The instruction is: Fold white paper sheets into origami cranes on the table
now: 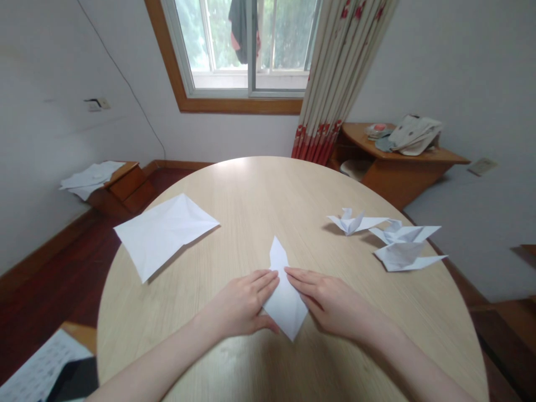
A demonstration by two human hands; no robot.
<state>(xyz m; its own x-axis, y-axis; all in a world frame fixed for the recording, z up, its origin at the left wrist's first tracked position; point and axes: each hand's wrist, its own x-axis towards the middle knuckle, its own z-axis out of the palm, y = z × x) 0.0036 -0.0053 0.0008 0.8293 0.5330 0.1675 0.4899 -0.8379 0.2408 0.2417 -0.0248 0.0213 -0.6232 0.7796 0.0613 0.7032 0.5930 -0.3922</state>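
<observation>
A white folded paper point(288, 307) lies on the round wooden table in front of me, kite-shaped, with a narrow point facing away. My left hand point(247, 298) holds its left edge, fingertips pressed together on top and the thumb by the lower left side. On the opposite edge, my right hand point(320, 296) presses with its fingers close together, the fingertips near the narrow neck. Both hands are closed on the paper, and their fingertips are slightly apart from each other. Part of each side edge is hidden under the fingers.
A creased white sheet point(167, 234) lies on the table's left side. Several folded paper cranes point(352, 222) stand at the right. Beyond the round table point(251, 190) are a window, a curtain point(330, 84) and a corner desk point(402, 162) with a cloth bag. Papers lie at lower left.
</observation>
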